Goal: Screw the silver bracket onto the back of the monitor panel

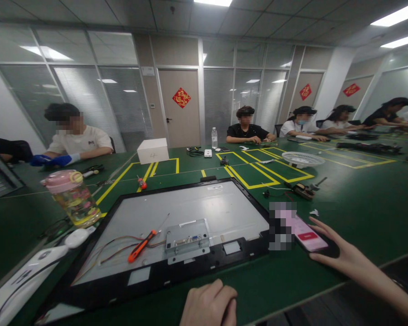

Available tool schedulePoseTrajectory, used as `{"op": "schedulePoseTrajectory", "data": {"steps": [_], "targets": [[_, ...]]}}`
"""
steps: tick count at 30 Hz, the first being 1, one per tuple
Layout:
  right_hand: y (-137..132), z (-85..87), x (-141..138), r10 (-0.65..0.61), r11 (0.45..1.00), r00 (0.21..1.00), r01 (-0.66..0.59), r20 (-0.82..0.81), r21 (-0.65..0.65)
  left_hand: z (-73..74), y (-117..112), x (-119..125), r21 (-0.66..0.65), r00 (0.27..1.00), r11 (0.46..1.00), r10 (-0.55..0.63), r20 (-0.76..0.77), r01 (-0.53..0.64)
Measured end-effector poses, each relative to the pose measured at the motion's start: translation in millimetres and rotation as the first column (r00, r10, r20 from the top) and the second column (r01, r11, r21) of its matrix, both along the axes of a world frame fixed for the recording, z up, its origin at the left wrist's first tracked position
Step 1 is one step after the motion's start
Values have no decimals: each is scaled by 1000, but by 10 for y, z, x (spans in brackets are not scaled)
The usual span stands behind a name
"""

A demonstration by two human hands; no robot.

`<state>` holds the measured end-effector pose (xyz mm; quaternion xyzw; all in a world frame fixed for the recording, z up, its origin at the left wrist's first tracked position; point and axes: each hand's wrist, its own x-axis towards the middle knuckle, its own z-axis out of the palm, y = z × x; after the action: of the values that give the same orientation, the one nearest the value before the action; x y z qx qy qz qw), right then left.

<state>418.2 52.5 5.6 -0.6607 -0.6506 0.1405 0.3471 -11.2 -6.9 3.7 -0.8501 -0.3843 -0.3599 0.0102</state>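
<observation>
My right hand [340,250] grips the near end of a phone [311,237] with a lit pink screen, thumb on one side and fingers on the other. At the table's front edge, my left hand [209,304] rests with its fingers curled in, and nothing shows in it. Just beyond it lies a flat display panel [204,201] with a black frame and a grey metal back. On the panel are a metal bracket with connector ports [187,238], thin loose wires [114,253] and an orange-and-black screwdriver [142,246].
A pink-lidded bottle [73,197] and a white power strip [23,280] stand left of the panel. Farther back are a white box [153,151], a water bottle [214,137] and a white round grille [302,159]. A dark tool [301,190] lies beyond the phone. Several people sit around the table.
</observation>
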Motion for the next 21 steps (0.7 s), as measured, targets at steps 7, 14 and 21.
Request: {"op": "schedulePoseTrajectory", "data": {"steps": [7, 14, 21], "targets": [[148, 39, -147, -18, 999, 999, 16, 43, 38, 57, -27, -14, 9, 999, 1000, 19, -40, -18], [311, 162, -214, 28, 1000, 999, -28, 30, 0, 464, 13, -115, 76, 985, 995, -57, -164, 70], [169, 539, -820, -79, 950, 997, 80, -13, 303, 1096, 96, -96, 41, 876, 994, -66, -478, 98]]}}
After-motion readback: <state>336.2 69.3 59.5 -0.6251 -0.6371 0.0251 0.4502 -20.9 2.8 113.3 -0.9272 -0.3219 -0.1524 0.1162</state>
